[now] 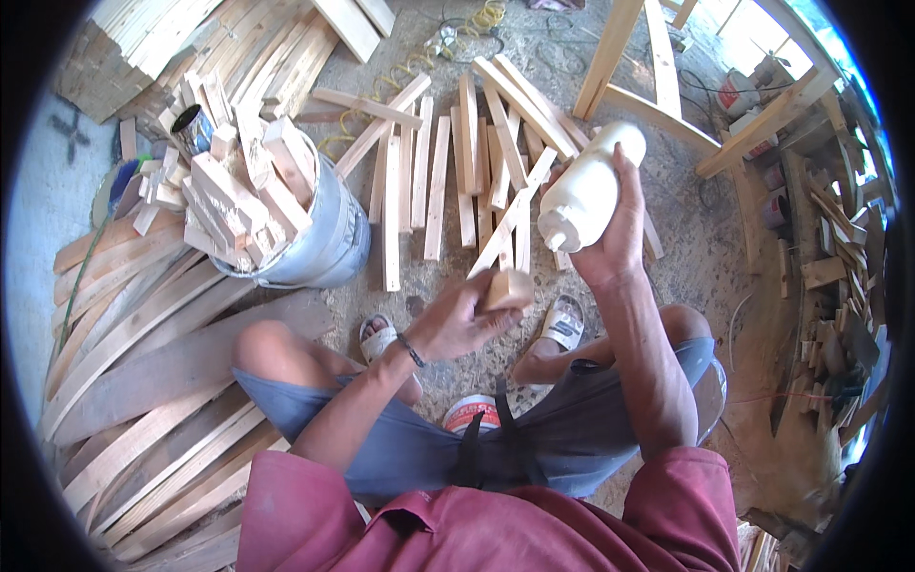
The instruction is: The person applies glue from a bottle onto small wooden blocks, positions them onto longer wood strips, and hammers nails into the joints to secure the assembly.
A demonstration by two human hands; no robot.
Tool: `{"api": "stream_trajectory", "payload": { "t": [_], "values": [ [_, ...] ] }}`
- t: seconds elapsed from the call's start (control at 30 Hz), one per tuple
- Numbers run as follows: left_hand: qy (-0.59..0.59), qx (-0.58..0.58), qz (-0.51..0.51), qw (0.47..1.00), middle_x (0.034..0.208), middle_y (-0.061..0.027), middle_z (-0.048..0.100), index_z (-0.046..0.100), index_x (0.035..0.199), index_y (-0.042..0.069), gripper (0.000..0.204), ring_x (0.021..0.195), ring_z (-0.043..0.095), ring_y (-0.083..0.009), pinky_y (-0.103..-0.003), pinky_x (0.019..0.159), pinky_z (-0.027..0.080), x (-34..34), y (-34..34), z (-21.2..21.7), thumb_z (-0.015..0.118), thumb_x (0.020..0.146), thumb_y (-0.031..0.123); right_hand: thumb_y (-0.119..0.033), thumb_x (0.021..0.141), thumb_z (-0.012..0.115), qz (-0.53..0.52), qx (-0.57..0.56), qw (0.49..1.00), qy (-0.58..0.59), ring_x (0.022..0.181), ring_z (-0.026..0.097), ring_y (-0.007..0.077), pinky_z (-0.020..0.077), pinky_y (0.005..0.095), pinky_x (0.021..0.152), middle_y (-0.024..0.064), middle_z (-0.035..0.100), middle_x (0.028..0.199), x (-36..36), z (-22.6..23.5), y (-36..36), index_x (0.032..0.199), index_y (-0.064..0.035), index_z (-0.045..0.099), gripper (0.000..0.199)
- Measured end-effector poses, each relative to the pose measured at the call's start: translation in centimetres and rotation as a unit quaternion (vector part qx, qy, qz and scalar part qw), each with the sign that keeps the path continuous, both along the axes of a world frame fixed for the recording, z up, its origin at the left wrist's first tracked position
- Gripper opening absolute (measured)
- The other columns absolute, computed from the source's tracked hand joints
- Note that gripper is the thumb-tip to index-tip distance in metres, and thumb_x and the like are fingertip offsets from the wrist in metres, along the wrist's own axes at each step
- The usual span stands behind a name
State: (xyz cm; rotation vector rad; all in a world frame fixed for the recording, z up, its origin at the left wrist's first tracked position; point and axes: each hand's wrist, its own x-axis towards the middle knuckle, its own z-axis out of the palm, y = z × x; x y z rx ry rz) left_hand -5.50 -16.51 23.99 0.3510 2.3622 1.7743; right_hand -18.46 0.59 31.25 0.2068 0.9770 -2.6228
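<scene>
My left hand [446, 322], with a dark band at its wrist, is closed round a piece of wood [510, 289]. One blunt end of that piece faces up toward me; I cannot tell how long it is. In my right hand [618, 229] lies a white plastic squeeze bottle [593, 186], gripped along its side. It is tilted, with its narrow nozzle pointing down and to the left, apart from the wood. Beyond both hands, several pale wooden strips [438, 191] lie loosely on the floor, some crossing over others.
A grey bucket [338, 238] full of wood offcuts stands at the left, with a dark can among them. Long boards [143, 381] lie below it. A wooden frame [658, 114] stands at the far right. Scrap wood [839, 286] lines the right side. A red-and-white tub [470, 413] is beneath me.
</scene>
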Motion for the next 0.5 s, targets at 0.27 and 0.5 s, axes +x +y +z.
{"api": "stream_trajectory", "payload": {
  "t": [0.27, 0.5],
  "values": [
    [0.010, -0.390, -0.129, 0.912, 0.110, -0.0169, 0.063, 0.052, 0.122, 0.007, 0.049, 0.107, 0.063, -0.0357, -0.049, 0.091, 0.050, 2.6, 1.8, -11.3, 0.071, 0.086, 0.035, -0.044, 0.097, 0.054, -0.006, -0.051, 0.997, -0.056, 0.088, 0.068, 0.0254, 0.0599, 0.0409, 0.076, 0.0125, 0.063, 0.098, -0.2, 0.9, -0.1, 0.120, -0.0063, 0.048, 0.044],
    [-0.095, -0.398, -0.076, 0.909, 0.116, -0.0163, 0.060, 0.054, 0.112, 0.011, 0.037, 0.108, 0.062, -0.0386, -0.049, 0.091, 0.049, 1.0, 4.6, -20.3, 0.067, 0.087, 0.036, -0.045, 0.098, 0.052, -0.036, -0.052, 0.996, -0.059, 0.091, 0.067, 0.0279, 0.0597, 0.0424, 0.079, 0.0156, 0.061, 0.105, -0.7, 1.4, 1.0, 0.128, -0.0057, 0.042, 0.051]
  ]
}}
